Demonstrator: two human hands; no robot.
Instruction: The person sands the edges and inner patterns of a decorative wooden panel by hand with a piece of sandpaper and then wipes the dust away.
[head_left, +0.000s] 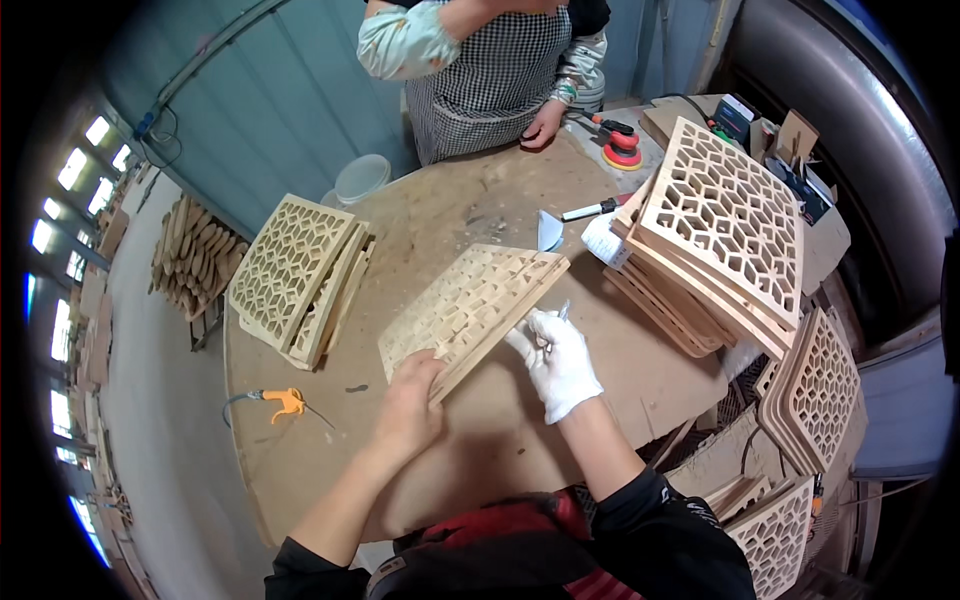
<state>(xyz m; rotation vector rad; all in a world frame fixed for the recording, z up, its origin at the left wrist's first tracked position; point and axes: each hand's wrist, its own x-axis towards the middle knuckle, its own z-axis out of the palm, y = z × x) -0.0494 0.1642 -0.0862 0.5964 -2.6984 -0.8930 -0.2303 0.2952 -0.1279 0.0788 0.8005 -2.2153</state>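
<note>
A wooden lattice panel (469, 304) is tilted above the brown work table (420, 210). Bare, my left hand (411, 405) grips its near lower corner. A white glove covers my right hand (555, 360), which is beside the panel's right edge; its fingers are curled around a small piece of sandpaper or similar sheet, too small to name surely. Beyond the panel lie a folded bluish sheet (550, 231) and a marker pen (596, 208).
Stacked lattice panels stand at left (292, 270) and right (724, 225). An orange air blow gun (285, 403) lies near the left edge, a red orbital sander (622, 148) at the far right. A person in a checked apron (487, 82) stands across the table. More panels (821, 390) are at lower right.
</note>
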